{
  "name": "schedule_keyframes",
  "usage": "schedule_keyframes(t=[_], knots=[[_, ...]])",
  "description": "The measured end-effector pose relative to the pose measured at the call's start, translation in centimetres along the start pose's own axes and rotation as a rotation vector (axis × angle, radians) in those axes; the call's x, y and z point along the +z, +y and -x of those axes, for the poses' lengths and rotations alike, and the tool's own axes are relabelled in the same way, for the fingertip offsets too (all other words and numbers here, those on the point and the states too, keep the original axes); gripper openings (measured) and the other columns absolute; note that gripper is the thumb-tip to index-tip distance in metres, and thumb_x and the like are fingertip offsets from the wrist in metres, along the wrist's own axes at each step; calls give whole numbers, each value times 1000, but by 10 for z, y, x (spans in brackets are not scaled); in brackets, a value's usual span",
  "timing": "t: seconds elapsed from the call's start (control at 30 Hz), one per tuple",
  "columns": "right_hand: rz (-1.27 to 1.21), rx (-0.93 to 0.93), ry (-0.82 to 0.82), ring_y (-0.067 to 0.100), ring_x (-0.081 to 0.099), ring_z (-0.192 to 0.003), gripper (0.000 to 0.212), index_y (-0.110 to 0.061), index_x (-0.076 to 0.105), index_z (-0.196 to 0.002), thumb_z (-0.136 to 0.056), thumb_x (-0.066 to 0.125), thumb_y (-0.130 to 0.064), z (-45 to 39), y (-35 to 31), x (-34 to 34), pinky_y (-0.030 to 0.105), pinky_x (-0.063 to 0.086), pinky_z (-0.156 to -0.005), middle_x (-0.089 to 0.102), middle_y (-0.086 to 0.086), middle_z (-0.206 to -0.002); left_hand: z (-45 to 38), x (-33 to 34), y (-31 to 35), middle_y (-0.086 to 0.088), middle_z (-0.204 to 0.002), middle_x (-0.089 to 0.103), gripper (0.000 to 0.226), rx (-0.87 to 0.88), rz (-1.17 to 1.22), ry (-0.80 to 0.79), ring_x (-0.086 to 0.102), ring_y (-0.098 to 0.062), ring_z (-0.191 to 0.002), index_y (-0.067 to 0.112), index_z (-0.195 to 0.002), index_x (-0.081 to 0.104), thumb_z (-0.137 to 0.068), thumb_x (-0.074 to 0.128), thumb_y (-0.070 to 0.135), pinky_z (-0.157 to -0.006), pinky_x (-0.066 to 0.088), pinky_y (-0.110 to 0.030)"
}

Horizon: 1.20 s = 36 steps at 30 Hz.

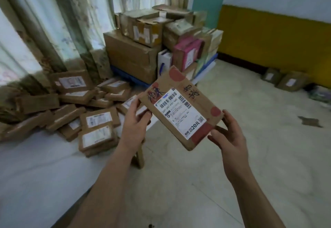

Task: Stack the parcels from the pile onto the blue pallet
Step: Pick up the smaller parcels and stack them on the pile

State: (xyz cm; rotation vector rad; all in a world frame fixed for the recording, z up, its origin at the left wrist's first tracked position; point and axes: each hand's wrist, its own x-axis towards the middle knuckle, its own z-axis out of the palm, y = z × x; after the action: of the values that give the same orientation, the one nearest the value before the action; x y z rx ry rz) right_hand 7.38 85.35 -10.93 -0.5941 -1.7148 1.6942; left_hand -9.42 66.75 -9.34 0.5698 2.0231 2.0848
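Beyond the tiled floor [250, 156], boxes are sitting stacked on the blue pallet [125, 76]; left hand [133, 120] and right hand [231, 138] are each gripping the labelled parcel [180, 107], fingers curled around its edges.

Both hands, left [134, 120] and right [231, 134], hold a flat labelled parcel [180, 108] above the floor [250, 165]

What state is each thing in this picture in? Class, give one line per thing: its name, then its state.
Parcel: held in the air, tilted, label facing up.
Left hand: gripping the parcel's left edge.
Right hand: fingers curled at the parcel's lower right corner.
Pile: loose and untidy on a white surface.
Blue pallet: already loaded with stacked boxes.
Curtains: drawn.
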Motion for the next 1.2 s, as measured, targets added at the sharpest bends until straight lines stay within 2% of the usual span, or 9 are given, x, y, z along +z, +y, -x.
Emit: schedule_keyframes(t=[0.13, 0.27, 0.43, 0.6, 0.73, 0.83, 0.9, 1.07, 1.2], knots=[[44, -15, 53, 23, 65, -120, 69, -26, 42, -155, -92, 68, -11, -66, -2, -69, 49, 56, -96, 55, -15, -147, -51, 92, 5, 13, -124, 67, 46, 41, -30, -102, 65, -1, -107, 28, -140, 50, -102, 51, 1, -84, 56, -22], [132, -29, 52, 14, 63, -121, 78, -29, 38, -156, -84, 65, -28, -143, 3, -105, 39, 57, -91, 53, -16, -148, -111, 159, -4, 27, -112, 69, 47, 58, -24, -135, 67, -2, -105, 36, -128, 52, -101, 51, -3, -82, 53, -20], [190, -65, 38, 3, 58, -122, 80, -30, 31, -159, -88, 68, -30, -244, 24, -132, 14, 55, -80, 48, -21, -149, -199, 229, -37, 7, -127, 67, 46, 42, -3, -90, 65, -9, -115, 26, -140, 51, -101, 55, 3, -98, 56, -33], [298, -29, 52, 10, 54, -131, 84, -35, 26, -160, -94, 62, 2, -362, 32, -169, 13, 54, -73, 42, -17, -155, -312, 310, -49, -2, -134, 65, 47, 33, 9, -146, 60, -28, -127, 26, -141, 52, -98, 57, 7, -104, 50, -50], [295, -60, 110, 9, 54, -131, 84, -34, 23, -161, -95, 66, -4, -456, 23, -198, 11, 54, -75, 41, -19, -155, -396, 379, -38, 22, -122, 67, 46, 55, -6, -173, 61, 2, -118, 24, -140, 52, -100, 55, 1, -102, 53, -35], [282, -57, 115, 7, 54, -129, 90, -33, 21, -162, -87, 73, -32, -525, 25, -202, 12, 54, -74, 38, -18, -158, -444, 411, -35, 20, -127, 66, 46, 60, 25, -188, 60, 4, -120, 25, -140, 52, -100, 57, 3, -103, 50, -29], [280, -72, 82, 5, 54, -128, 93, -33, 22, -162, -81, 68, -39, -574, 32, -205, 12, 53, -75, 38, -19, -157, -480, 426, -42, 27, -119, 69, 44, 64, 30, -153, 62, 7, -114, 21, -138, 51, -100, 56, 0, -94, 53, -18], [254, -143, -54, -5, 53, -124, 87, -34, 26, -160, -86, 71, -30, -717, 46, -215, 12, 51, -80, 43, -22, -152, -561, 464, -58, 13, -125, 65, 43, 122, -40, 12, 63, 6, -112, 9, -139, 50, -99, 55, -6, -93, 52, -15], [237, -188, -169, -7, 50, -123, 86, -33, 23, -161, -93, 73, -17, -841, 41, -215, 7, 50, -74, 42, -15, -154, -620, 513, -59, 6, -127, 60, 40, 166, -111, 153, 60, 16, -106, 7, -136, 50, -99, 55, -7, -83, 48, -5]])
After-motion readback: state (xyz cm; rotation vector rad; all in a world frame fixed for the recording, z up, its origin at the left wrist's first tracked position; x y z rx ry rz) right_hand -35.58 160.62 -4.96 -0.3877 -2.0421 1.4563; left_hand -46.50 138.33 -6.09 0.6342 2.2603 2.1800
